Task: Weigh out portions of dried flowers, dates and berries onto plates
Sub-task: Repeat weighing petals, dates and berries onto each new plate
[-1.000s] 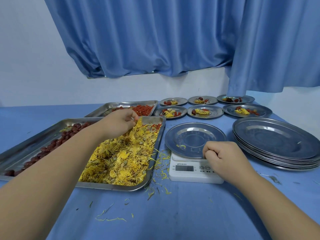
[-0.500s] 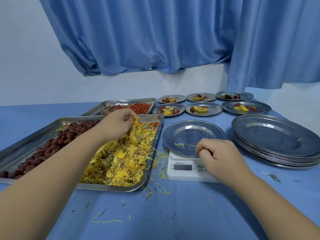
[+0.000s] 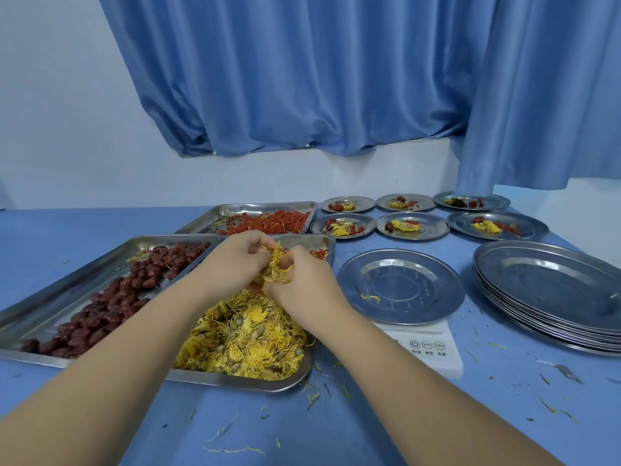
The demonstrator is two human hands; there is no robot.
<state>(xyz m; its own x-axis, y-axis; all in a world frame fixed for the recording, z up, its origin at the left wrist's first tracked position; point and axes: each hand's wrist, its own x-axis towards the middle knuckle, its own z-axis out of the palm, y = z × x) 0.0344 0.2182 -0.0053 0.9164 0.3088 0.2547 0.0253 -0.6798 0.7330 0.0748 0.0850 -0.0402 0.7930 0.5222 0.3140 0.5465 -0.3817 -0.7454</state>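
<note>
- Two hands, left hand (image 3: 235, 260) and right hand (image 3: 304, 285), fingers curled, pinch one clump of dried flowers (image 3: 278, 264) above the flower tray (image 3: 235, 381).
- Right hand, earlier at the plate (image 3: 420, 264) on the scale (image 3: 433, 361), has crossed to the tray.

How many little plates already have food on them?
6. The filled plates sit in two rows. Back row: left, middle, right. Row in front: left, middle, right. None look hidden.
</note>
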